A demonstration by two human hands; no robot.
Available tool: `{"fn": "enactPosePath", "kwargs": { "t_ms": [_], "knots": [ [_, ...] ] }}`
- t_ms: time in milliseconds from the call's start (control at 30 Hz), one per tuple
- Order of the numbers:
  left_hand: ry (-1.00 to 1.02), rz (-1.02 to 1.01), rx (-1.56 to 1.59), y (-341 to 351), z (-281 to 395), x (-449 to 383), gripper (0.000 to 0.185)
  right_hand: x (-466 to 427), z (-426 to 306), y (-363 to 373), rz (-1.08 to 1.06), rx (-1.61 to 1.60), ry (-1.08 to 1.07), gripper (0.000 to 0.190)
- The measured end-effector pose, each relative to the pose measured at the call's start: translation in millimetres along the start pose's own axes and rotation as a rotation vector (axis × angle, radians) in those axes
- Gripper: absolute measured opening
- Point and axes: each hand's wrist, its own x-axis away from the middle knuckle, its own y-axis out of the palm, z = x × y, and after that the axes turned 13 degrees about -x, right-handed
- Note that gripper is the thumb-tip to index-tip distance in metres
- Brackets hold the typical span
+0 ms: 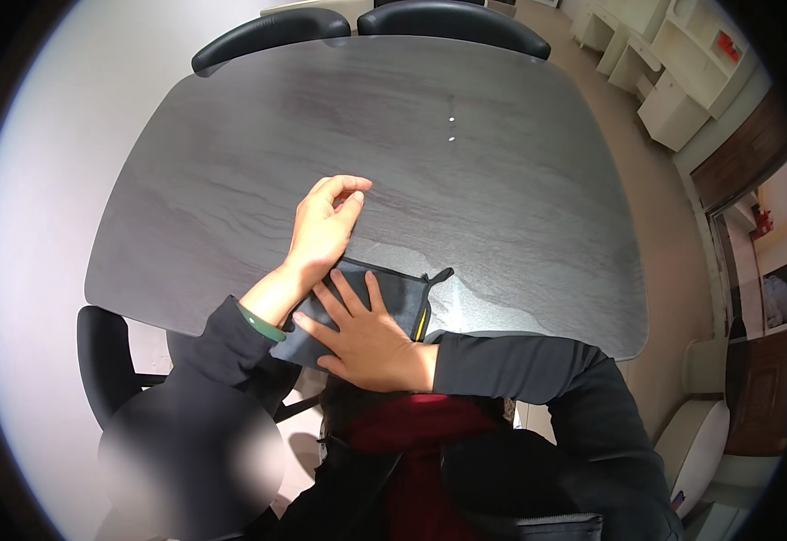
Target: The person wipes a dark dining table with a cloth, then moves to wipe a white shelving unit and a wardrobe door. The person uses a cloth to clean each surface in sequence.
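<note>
A flat, dark grey fabric pouch (400,297) lies at the near edge of the table, with black edging, a small loop at its far right corner and a yellow strip along its right side. My right hand (369,341) presses palm down on it, fingers spread. Just beyond the pouch is my left hand (325,220), fingers loosely curled, a small gap between thumb and forefinger and nothing visible in it. My left wrist, with a green wristband (261,324), crosses the pouch's left side and hides part of it.
The grey stone-patterned table (501,182) has rounded corners. Two black chairs (454,24) stand at its far side, and another black chair (104,365) is at the near left. White shelving (684,81) lines the right wall. A blurred round shape (190,460) covers the lower left.
</note>
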Motion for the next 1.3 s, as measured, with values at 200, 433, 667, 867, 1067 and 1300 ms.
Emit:
{"fn": "enactPosePath", "kwargs": {
  "t_ms": [200,433,667,867,1067,1300],
  "knots": [
    [0.043,-0.049,0.050,-5.8,-5.7,10.9,0.019,32.3,0.4,-33.5,-0.145,-0.025,0.014,0.064],
    [0.082,-0.145,-0.002,9.3,4.3,12.2,0.016,148.7,32.3,-98.7,0.038,0.163,0.598,0.061],
    [0.123,-0.236,-0.007,33.5,14.2,2.2,0.018,261.5,103.8,-153.6,0.416,0.380,1.196,0.053],
    [0.150,-0.292,-0.033,30.0,25.5,4.4,0.022,263.1,185.7,-185.0,0.484,0.448,1.381,0.058],
    [0.118,-0.224,-0.066,23.9,15.2,4.7,0.021,182.2,270.0,-219.5,0.480,0.483,1.339,0.060],
    [0.036,-0.105,-0.125,1.1,7.7,5.6,0.018,6.2,233.9,-147.2,0.255,0.399,0.821,0.057]
  ]
}}
